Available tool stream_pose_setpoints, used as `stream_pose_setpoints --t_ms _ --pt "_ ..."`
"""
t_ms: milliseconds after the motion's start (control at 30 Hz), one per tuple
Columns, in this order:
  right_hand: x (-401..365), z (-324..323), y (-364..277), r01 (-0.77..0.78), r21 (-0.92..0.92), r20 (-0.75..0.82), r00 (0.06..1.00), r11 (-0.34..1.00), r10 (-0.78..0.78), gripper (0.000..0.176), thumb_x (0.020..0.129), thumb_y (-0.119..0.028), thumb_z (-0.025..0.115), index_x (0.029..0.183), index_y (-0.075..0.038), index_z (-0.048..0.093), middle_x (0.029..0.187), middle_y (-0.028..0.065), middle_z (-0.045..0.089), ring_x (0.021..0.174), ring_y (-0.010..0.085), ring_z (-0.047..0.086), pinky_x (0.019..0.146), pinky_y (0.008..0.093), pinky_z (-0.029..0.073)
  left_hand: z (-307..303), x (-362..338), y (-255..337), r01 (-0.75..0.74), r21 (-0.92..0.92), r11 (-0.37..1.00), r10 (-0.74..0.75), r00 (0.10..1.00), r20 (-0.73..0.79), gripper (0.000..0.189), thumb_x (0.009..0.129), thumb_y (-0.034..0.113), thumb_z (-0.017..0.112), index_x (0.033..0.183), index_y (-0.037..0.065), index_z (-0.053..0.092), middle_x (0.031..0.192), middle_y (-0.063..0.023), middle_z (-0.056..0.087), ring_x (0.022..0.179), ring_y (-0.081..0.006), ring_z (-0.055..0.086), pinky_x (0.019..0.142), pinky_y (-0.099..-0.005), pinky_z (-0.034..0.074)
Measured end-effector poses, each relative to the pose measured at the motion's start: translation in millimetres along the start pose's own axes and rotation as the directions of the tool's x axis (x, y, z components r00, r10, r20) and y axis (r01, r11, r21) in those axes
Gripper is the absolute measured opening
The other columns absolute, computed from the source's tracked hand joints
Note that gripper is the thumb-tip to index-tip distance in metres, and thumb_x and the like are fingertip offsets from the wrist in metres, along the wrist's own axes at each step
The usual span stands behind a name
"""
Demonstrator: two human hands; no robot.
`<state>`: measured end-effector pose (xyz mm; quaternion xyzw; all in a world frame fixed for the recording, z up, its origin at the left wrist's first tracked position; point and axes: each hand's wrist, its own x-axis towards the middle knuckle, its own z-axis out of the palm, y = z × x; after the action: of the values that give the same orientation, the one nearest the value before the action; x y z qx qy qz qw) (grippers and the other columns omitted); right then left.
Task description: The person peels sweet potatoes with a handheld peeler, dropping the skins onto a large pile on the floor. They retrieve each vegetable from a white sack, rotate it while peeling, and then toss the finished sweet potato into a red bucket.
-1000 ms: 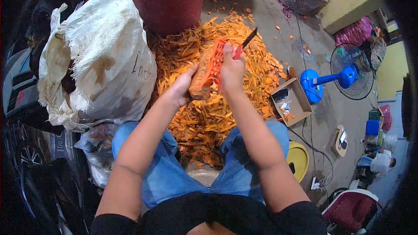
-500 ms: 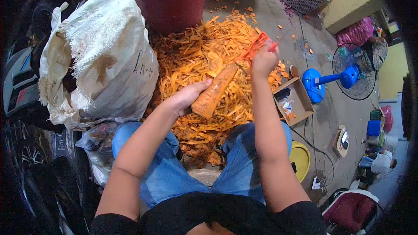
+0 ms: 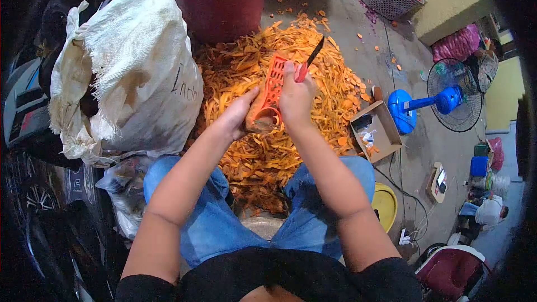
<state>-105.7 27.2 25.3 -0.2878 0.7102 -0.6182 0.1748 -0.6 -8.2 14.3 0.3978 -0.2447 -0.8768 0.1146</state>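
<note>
My left hand [image 3: 238, 116] is closed around a thick carrot [image 3: 259, 127], partly hidden behind the tool on it. In my right hand [image 3: 296, 99] is a red peeler [image 3: 275, 81] with a holed handle, its looped end against the carrot. The same hand also holds a small knife [image 3: 315, 51] with a red handle and a dark blade pointing up and away. Below both hands spreads a large heap of orange carrot peelings [image 3: 330, 84].
A white woven sack [image 3: 140, 72] stands left of the heap, and a red tub [image 3: 215, 5] behind it. To the right are a cardboard box [image 3: 386, 131], a blue fan [image 3: 417, 103], cables and a yellow lid [image 3: 385, 207]. A person [image 3: 486, 212] sits far right.
My right hand has come back toward me and left with the peeler, from the carrot's far end to its near end. The carrot now points more steeply away.
</note>
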Motion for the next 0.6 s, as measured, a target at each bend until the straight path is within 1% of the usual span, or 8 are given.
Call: stream_pose_setpoints --t_ms 67,167,200,267,367,467,533,600 --pt "-4 -1 -9 0.057 0.069 -0.002 0.998 0.996 -0.057 0.029 0.081 -0.025 0.046 0.064 -0.002 0.045 0.051 0.0078 0.044 0.049 0.0136 0.040 0.048 0.0287 0.034 2 -2 -1 -0.032 -0.006 0.999 0.032 0.999 -0.022 0.035 0.084 0.036 0.034 0.097 0.007 0.049 0.083 -0.0067 0.057 0.066 -0.0164 0.056 0.056 -0.0287 0.048" --pt "-2 0 2 0.075 0.006 -0.039 0.996 0.997 -0.074 0.028 0.081 -0.024 0.045 0.065 -0.002 0.046 0.050 0.0084 0.044 0.047 0.0163 0.040 0.046 0.0304 0.033 0 -1 -2 -0.029 0.020 0.999 0.030 0.999 -0.033 0.034 0.084 0.034 0.034 0.097 0.006 0.048 0.083 -0.0070 0.057 0.067 -0.0163 0.057 0.058 -0.0288 0.048" --pt "2 0 8 0.074 0.007 -0.038 0.997 0.997 -0.074 0.028 0.081 -0.024 0.045 0.065 -0.002 0.046 0.050 0.0084 0.044 0.047 0.0163 0.040 0.046 0.0304 0.033 -3 0 -3 -0.046 0.114 0.992 0.043 0.999 0.026 0.034 0.084 0.034 0.033 0.097 0.005 0.048 0.083 -0.0079 0.057 0.067 -0.0164 0.057 0.059 -0.0290 0.048" --pt "19 -5 17 0.193 -0.173 -0.171 0.960 0.966 -0.222 0.025 0.081 -0.022 0.045 0.067 -0.001 0.048 0.050 0.0088 0.045 0.045 0.0188 0.040 0.045 0.0318 0.033 -3 -2 -7 -0.065 0.207 0.976 0.048 0.995 0.088 0.035 0.085 0.033 0.033 0.098 0.004 0.047 0.083 -0.0087 0.057 0.067 -0.0165 0.057 0.059 -0.0291 0.048" --pt "50 -29 22 0.116 -0.194 -0.309 0.935 0.974 -0.173 0.023 0.079 -0.022 0.047 0.070 -0.001 0.050 0.054 0.0119 0.048 0.049 0.0221 0.046 0.048 0.0335 0.035 -3 -12 -7 -0.043 0.305 0.951 -0.010 0.985 0.169 0.036 0.085 0.030 0.033 0.102 0.001 0.044 0.081 -0.0116 0.056 0.067 -0.0177 0.057 0.057 -0.0281 0.048" --pt "80 -50 49 0.114 -0.342 -0.438 0.859 0.933 -0.265 0.024 0.079 -0.021 0.046 0.069 0.000 0.050 0.056 0.0117 0.050 0.052 0.0222 0.048 0.051 0.0333 0.036 -2 -16 -7 -0.064 0.338 0.939 -0.012 0.976 0.219 0.036 0.085 0.030 0.034 0.102 0.000 0.043 0.081 -0.0112 0.056 0.067 -0.0176 0.057 0.057 -0.0281 0.048" --pt "89 -61 54 -0.121 -0.103 -0.594 0.803 0.987 0.036 0.037 0.080 -0.028 0.047 0.059 0.003 0.046 0.048 0.0050 0.043 0.046 0.0134 0.039 0.045 0.0304 0.033 0 -23 -7 -0.048 0.346 0.937 -0.034 0.973 0.227 0.036 0.084 0.031 0.035 0.102 0.001 0.043 0.081 -0.0106 0.056 0.067 -0.0169 0.057 0.058 -0.0282 0.048" --pt "88 -63 53 -0.110 -0.085 -0.594 0.804 0.990 0.039 0.040 0.080 -0.029 0.047 0.054 0.002 0.046 0.046 0.0024 0.042 0.044 0.0122 0.039 0.043 0.0293 0.032 1 -24 -5 -0.034 0.351 0.936 -0.054 0.970 0.238 0.037 0.084 0.032 0.036 0.102 0.001 0.044 0.081 -0.0101 0.056 0.067 -0.0163 0.057 0.058 -0.0283 0.048"
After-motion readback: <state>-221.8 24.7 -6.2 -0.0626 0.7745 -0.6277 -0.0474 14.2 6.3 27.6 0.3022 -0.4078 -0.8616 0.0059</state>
